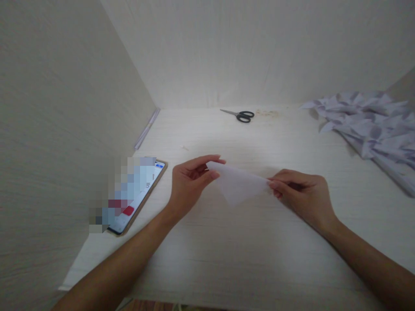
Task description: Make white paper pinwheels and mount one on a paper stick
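Note:
A small white sheet of paper (238, 185), roughly triangular in outline, is held above the white table between both hands. My left hand (193, 179) pinches its left corner between thumb and fingers. On the other side, my right hand (300, 192) grips the paper's right corner between thumb and forefinger. The lower point of the paper hangs down toward me. Whether it is folded into layers, I cannot tell.
Scissors (241, 115) with black handles lie near the back wall. A phone (138, 198), partly blurred out, rests at the left. A thin pale strip (147, 128) lies along the left wall. Folded white paper pieces (372, 121) are heaped at the right back on the table (210, 259).

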The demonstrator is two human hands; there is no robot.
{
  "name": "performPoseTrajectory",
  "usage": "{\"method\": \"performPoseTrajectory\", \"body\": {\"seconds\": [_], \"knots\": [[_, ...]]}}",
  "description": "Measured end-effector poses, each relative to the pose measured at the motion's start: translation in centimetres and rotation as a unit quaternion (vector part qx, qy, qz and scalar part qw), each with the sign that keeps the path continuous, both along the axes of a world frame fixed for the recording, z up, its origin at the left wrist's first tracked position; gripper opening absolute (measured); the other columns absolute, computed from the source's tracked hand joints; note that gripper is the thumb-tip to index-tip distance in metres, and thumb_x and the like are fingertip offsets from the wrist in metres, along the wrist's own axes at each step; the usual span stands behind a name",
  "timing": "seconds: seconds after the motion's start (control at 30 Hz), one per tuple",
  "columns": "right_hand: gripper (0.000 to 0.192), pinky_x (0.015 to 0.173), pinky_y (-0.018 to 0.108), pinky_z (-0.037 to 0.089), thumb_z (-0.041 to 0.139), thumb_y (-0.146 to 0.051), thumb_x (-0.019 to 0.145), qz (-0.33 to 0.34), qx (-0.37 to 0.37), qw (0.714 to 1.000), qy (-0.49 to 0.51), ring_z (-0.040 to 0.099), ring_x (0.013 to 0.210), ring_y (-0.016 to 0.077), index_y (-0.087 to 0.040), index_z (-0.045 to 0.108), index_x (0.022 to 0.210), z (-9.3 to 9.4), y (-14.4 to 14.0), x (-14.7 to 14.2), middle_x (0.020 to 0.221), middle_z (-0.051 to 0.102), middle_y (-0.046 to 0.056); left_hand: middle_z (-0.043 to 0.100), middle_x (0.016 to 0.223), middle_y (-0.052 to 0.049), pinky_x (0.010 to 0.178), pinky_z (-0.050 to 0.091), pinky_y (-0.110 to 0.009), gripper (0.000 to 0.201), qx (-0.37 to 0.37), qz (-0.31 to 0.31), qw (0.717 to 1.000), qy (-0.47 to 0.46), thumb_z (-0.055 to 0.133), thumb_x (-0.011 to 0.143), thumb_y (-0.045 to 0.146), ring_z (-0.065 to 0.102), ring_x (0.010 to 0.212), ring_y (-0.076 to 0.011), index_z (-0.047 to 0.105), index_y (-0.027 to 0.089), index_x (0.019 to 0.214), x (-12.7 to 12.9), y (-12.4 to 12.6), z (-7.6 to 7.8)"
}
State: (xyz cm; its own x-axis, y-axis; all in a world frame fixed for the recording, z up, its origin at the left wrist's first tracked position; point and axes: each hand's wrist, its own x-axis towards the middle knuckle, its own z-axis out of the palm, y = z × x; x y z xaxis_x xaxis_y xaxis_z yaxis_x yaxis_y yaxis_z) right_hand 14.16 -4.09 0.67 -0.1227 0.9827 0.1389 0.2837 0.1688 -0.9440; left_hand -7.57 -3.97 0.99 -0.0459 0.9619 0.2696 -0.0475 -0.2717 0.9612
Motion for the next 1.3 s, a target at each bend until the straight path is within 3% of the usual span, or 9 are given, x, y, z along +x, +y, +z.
{"method": "performPoseTrajectory", "body": {"seconds": [0.23, 0.43, 0.8, 1.3], "knots": [[0.012, 0.037, 0.018, 0.036, 0.062, -0.023, 0.068, 0.056, 0.028, 0.997, -0.049, 0.046, 0.043, 0.0071, -0.018, 0.062, 0.058, -0.2, -0.1, 0.2, 0.052, 0.054, -0.001, 0.067, 0.074, -0.002, 0.056, 0.046, -0.019, 0.019, 0.093, -0.025, 0.994, 0.051, 0.066, 0.063, 0.018, 0.058, 0.066, -0.0093, 0.067, 0.022, 0.082, -0.5, -0.5, 0.6], [0.015, 0.037, 0.018, 0.036, 0.061, -0.027, 0.070, 0.084, 0.033, 0.992, -0.088, 0.047, 0.043, 0.0075, -0.018, 0.062, 0.058, -0.1, -0.2, 0.1, 0.052, 0.054, 0.000, 0.063, 0.073, -0.001, 0.049, 0.043, -0.018, 0.012, 0.137, 0.002, 0.987, 0.079, 0.067, 0.061, 0.020, 0.055, 0.064, -0.0088, 0.068, 0.022, 0.073, -0.5, -0.8, 1.1], [0.011, 0.036, 0.019, 0.034, 0.060, -0.027, 0.071, 0.091, 0.102, 0.980, -0.144, 0.048, 0.043, 0.0083, -0.021, 0.063, 0.062, 0.0, -0.3, 0.2, 0.056, 0.057, 0.000, 0.063, 0.074, -0.002, 0.046, 0.042, -0.017, 0.015, 0.120, -0.005, 0.990, 0.069, 0.060, 0.070, 0.024, 0.054, 0.061, -0.0077, 0.067, 0.024, 0.083, -0.2, -1.3, 1.4], [0.010, 0.037, 0.021, 0.036, 0.059, -0.028, 0.071, 0.097, 0.142, 0.971, -0.165, 0.051, 0.044, 0.0093, -0.023, 0.063, 0.063, 0.2, -0.3, 0.2, 0.058, 0.060, 0.000, 0.063, 0.071, -0.001, 0.045, 0.043, -0.017, 0.011, 0.150, 0.017, 0.985, 0.085, 0.060, 0.070, 0.021, 0.054, 0.058, -0.0075, 0.069, 0.024, 0.076, -0.1, -1.4, 1.9]]}}
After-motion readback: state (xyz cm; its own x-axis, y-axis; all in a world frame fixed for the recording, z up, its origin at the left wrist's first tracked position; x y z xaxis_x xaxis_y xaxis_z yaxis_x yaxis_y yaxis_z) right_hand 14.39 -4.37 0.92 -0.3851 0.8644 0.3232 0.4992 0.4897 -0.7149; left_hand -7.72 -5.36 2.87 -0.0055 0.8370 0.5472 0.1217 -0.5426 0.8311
